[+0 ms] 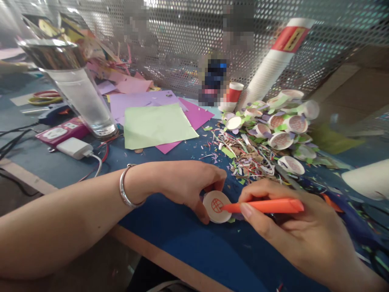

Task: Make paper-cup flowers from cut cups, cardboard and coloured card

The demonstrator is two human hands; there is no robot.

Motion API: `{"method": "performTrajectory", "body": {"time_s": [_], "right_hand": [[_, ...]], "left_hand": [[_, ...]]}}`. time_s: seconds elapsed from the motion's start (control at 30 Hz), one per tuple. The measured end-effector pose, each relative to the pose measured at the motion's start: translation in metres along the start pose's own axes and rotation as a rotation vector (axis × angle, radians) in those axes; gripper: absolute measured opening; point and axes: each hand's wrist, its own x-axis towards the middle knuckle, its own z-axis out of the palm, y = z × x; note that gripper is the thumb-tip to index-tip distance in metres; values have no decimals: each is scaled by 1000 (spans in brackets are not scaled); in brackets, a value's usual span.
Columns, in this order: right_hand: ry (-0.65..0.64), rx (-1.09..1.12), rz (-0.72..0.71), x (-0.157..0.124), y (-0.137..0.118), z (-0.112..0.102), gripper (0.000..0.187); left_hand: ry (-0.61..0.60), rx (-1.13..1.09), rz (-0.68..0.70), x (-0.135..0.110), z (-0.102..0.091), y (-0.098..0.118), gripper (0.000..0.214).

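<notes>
My left hand, with a silver bangle on the wrist, is closed around a small white paper cup lying on its side, its round base facing me. A red grid-like mark is drawn on that base. My right hand grips an orange marker whose tip touches the cup's base. Both hands rest over the blue table top near its front edge.
A heap of decorated paper cups and paper scraps lies behind my hands. Green and purple paper sheets, a clear tumbler, a white charger and a tall stack of cups stand further back, against a perforated metal screen.
</notes>
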Motion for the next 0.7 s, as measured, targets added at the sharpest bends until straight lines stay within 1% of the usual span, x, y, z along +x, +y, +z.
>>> {"method": "performTrajectory", "body": {"time_s": [0.07,0.17,0.33,0.7], "right_hand": [[-51,25,1,0,-1,0,10],[-83,44,3,0,-3,0,10],[-71,50,-3,2,-3,1,11],[-40,-35,4,5,2,-3,13]], "left_hand": [[1,2,-1,0,0,0,48],[-1,6,-1,0,0,0,47],[-1,3,-7,0,-1,1,47],[17,-6,3,1,2,-1,48]]}}
